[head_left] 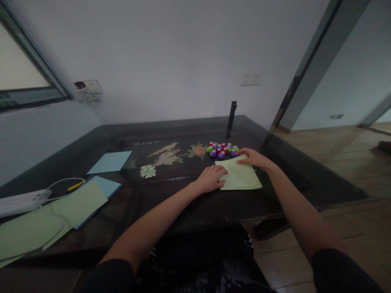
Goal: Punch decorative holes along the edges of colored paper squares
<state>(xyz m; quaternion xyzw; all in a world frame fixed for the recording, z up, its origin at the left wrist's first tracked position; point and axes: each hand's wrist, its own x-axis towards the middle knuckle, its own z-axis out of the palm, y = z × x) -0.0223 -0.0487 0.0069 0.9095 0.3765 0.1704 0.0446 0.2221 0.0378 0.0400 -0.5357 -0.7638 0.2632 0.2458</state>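
Observation:
A pale yellow-green sheet of paper (239, 175) lies on the dark table in front of me, with small holes along its right and near edges. My left hand (210, 178) has its fingers bent over the sheet's left edge, the thumb nearer to me. At the far right corner, my right hand (256, 158) grips the paper between thumb and fingers. Just beyond the sheet sits a cluster of small red, green and purple figures (221, 150) with white eye-like tops; the right fingertips are close to them. The undersides of both hands are hidden.
A black upright stick-like object (231, 120) stands at the back. Left of my hands are a small flower-patterned piece (148, 171), a light blue sheet (110, 162), more yellow-green paper (82, 205) and a white power strip (23, 202) with cable. The dark table (174, 199) bears a printed bird-and-flower design.

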